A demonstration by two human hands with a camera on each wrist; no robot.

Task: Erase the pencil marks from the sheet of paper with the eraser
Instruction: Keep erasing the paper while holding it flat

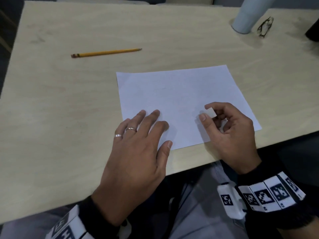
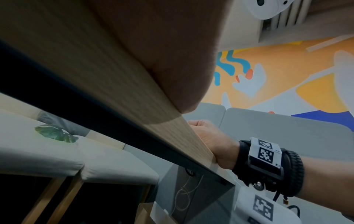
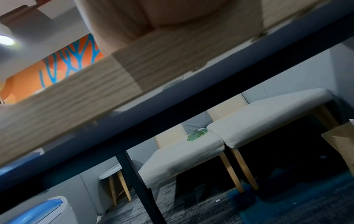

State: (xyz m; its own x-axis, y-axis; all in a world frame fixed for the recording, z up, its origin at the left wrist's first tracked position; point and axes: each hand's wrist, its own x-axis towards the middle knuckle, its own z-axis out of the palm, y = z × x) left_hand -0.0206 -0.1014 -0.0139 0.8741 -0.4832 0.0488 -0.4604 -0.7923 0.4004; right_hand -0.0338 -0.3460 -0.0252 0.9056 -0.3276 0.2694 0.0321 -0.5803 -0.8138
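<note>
A white sheet of paper [image 1: 181,97] lies on the pale wooden table [image 1: 69,104], near its front edge. Faint pencil marks [image 1: 160,88] show near the sheet's middle. My left hand [image 1: 138,144] lies flat with straight fingers pressing the sheet's near left corner. My right hand [image 1: 229,128] pinches a small white eraser [image 1: 211,112] between thumb and forefinger, over the sheet's near right part. Whether the eraser touches the paper I cannot tell. Both wrist views look under the table edge [image 2: 114,84] and show no fingers; the left wrist view catches my right wrist [image 2: 220,145].
A yellow pencil [image 1: 106,52] with a pink end lies on the table at the far left. At the far right stand a pale cylinder [image 1: 246,16], a pair of glasses [image 1: 265,27] and a dark object [image 1: 313,31]. My lap lies below the table edge.
</note>
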